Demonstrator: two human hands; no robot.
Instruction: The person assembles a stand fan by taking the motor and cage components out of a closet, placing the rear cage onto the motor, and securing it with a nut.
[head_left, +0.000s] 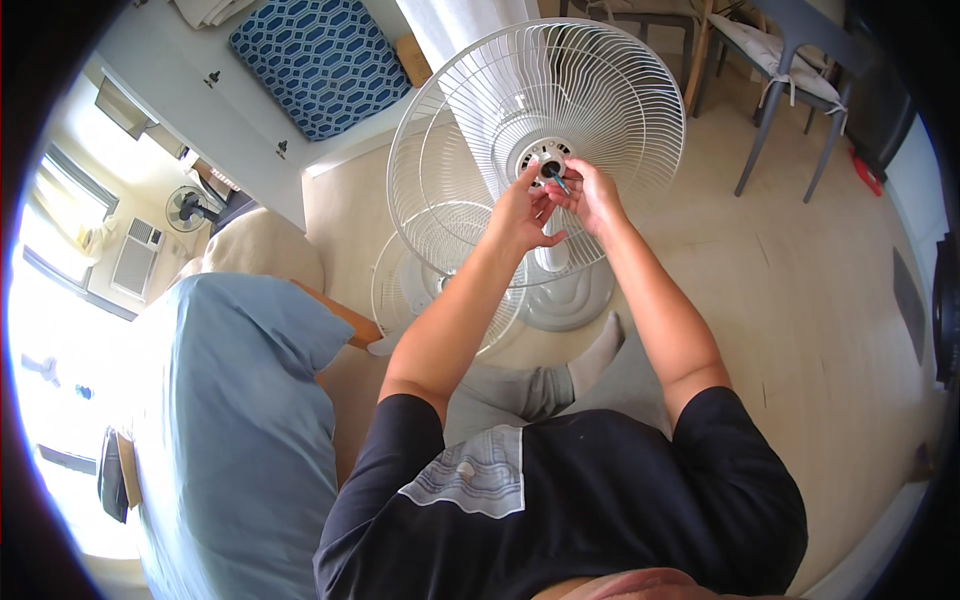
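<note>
A white wire fan grille (640,110) stands in front of me, raised on a post above a rounded grey base (572,298). No blades show in it. Both my hands are at its hub. My left hand (522,212) has its thumb at the left of a small dark round part (550,169), its fingers curled below and the little finger stretched out. My right hand (592,195) closes thumb and fingers at the right side, around a thin teal rod (561,184) that sticks out from the dark centre. The exact finger contact is partly hidden.
A second wire grille (385,285) rests low at the left of the base. Close on my left is a blue cloth-covered shape (240,400). Farther off are a white cabinet (215,110), a patterned blue cushion (318,65) and a grey chair (775,95).
</note>
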